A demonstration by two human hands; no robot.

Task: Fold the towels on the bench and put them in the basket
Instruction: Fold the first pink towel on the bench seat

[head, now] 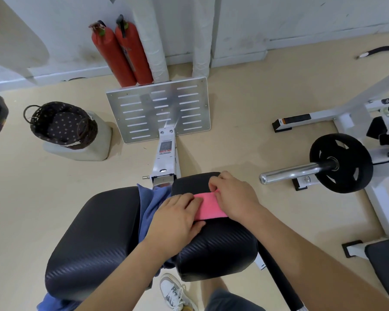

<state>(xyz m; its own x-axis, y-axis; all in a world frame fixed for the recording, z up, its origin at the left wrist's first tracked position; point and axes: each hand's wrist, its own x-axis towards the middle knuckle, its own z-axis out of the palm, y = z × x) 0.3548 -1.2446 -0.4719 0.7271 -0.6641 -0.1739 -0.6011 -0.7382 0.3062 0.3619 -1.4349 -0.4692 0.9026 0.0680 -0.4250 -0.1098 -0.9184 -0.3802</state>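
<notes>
now left hand [177, 218] on pink towel [209, 208]

Bare floor [54, 187] lies between the bench [94, 239] and the basket [62, 124]; a slotted plate [160, 108] stands beside.

Beige floor [245, 108] meets a scuffed white wall [65, 30] (two red extinguishers [133, 52] against it), weight plate [350, 180] nearby.

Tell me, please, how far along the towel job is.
Nothing is finished: the basket looks empty. In hand: the left hand and right hand work the pink towel, already folded small on the bench. Left: the blue towel, crumpled in the bench's gap, then basketing both.
</notes>
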